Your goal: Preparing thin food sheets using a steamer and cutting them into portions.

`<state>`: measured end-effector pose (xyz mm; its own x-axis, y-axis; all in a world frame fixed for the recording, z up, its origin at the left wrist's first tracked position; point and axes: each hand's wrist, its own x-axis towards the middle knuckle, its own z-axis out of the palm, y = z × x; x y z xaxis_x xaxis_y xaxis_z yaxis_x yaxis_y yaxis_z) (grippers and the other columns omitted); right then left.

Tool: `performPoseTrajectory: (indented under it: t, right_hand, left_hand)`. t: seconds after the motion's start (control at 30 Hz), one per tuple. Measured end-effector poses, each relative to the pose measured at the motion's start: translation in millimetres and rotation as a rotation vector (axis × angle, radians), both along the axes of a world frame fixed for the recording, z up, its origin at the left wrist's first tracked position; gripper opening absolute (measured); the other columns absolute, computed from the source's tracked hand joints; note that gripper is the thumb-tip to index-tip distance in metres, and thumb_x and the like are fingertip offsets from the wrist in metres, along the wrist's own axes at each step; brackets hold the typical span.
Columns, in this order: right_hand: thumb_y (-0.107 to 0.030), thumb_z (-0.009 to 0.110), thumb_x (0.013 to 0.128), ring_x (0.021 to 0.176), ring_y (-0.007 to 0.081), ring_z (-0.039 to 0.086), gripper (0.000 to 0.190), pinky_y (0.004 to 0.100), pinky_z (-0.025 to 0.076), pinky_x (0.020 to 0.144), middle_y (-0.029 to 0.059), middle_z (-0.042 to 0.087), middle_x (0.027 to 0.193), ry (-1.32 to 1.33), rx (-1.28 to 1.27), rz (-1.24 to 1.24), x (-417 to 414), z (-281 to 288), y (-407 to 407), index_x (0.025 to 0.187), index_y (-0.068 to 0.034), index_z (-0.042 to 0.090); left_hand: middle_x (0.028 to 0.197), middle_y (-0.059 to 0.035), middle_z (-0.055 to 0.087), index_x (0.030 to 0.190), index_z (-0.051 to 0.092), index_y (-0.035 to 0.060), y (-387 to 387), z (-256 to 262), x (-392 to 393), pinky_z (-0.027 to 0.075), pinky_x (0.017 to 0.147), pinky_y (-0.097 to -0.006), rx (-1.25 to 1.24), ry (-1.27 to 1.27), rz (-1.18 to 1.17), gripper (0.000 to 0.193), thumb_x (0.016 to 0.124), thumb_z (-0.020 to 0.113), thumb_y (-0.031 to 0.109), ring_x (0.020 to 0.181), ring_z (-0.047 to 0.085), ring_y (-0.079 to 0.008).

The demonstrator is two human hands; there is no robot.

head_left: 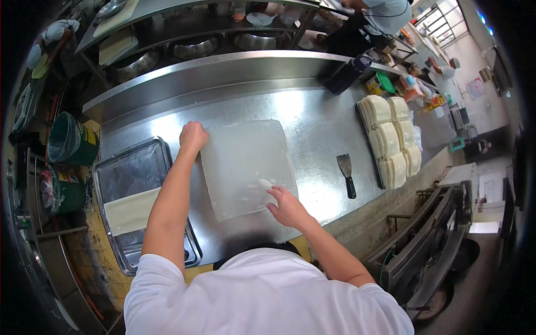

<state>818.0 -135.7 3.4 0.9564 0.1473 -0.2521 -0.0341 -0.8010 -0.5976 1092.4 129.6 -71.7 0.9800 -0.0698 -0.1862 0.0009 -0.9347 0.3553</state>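
Note:
A thin, whitish, nearly square sheet [247,159] lies flat on the steel worktable in front of me. My left hand [194,136] is at its upper left corner with the fingers curled in; whether they pinch the edge is hidden. Over the lower right part of the sheet, my right hand [284,205] has its fingers apart. A small white lump [265,183] lies just beyond those fingertips, among pale smears. A strip of pale dough [130,211] rests in a metal tray [98,180] at the left, partly behind my left forearm.
Right of the sheet lies a scraper with a black handle [350,187]. Folded dough pieces [383,140] fill a dark tray farther right. A dark bottle [349,74] stands near the raised back edge [217,69]. Green buckets [73,138] are at the left; co-workers [385,19] stand beyond.

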Motion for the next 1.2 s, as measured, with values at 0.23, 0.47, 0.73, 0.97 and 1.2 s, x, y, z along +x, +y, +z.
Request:
performPoseTrajectory:
  t: [0.23, 0.47, 0.73, 0.97, 1.2]
  right_hand:
    - [-0.017, 0.066, 0.091, 0.121, 0.0420, 0.057, 0.043, 0.0452, 0.048, 0.103, 0.0245, 0.055, 0.137, 0.040, 0.009, -0.023, 12, -1, -19, 0.129, 0.003, 0.059]
    - [-0.016, 0.064, 0.091, 0.122, 0.0430, 0.057, 0.042, 0.0457, 0.047, 0.104, 0.0267, 0.055, 0.136, 0.039, 0.029, -0.026, 43, 3, -25, 0.128, 0.004, 0.059]
    - [-0.016, 0.066, 0.091, 0.118, 0.0424, 0.059, 0.042, 0.0453, 0.049, 0.101, 0.0236, 0.057, 0.135, -0.015, 0.004, 0.034, 93, 2, -18, 0.128, 0.002, 0.060]
    - [-0.016, 0.067, 0.090, 0.117, 0.0431, 0.059, 0.040, 0.0455, 0.049, 0.101, 0.0255, 0.061, 0.128, -0.114, 0.013, 0.120, 174, 1, 2, 0.124, 0.004, 0.062]
    - [-0.019, 0.069, 0.089, 0.109, 0.0381, 0.066, 0.043, 0.0436, 0.053, 0.095, 0.0260, 0.066, 0.120, -0.115, 0.039, 0.159, 259, -12, 39, 0.125, 0.004, 0.063]
  left_hand:
    - [0.111, -0.0218, 0.069, 0.101, 0.072, 0.0005, -10, 7, -1, 0.054, 0.093, -0.0468, 0.067, -0.033, -0.010, 0.028, 0.080, 0.070, 0.020, 0.106, 0.066, -0.0392]
    - [0.108, -0.0216, 0.070, 0.097, 0.074, 0.0013, -7, 6, 8, 0.055, 0.092, -0.0462, 0.009, 0.136, 0.056, 0.026, 0.079, 0.071, 0.019, 0.105, 0.067, -0.0388]
    - [0.103, -0.0184, 0.073, 0.094, 0.074, 0.0066, -2, -9, 9, 0.054, 0.090, -0.0431, -0.069, 0.152, 0.146, 0.023, 0.079, 0.071, 0.023, 0.101, 0.069, -0.0348]
    - [0.103, -0.0217, 0.072, 0.099, 0.069, 0.0038, 8, -16, 7, 0.054, 0.090, -0.0472, -0.235, 0.100, 0.202, 0.022, 0.088, 0.066, 0.022, 0.101, 0.068, -0.0394]
    - [0.104, -0.0180, 0.073, 0.104, 0.070, 0.0036, -7, 1, 0, 0.053, 0.088, -0.0454, -0.111, 0.118, 0.058, 0.028, 0.087, 0.072, 0.026, 0.099, 0.069, -0.0352]
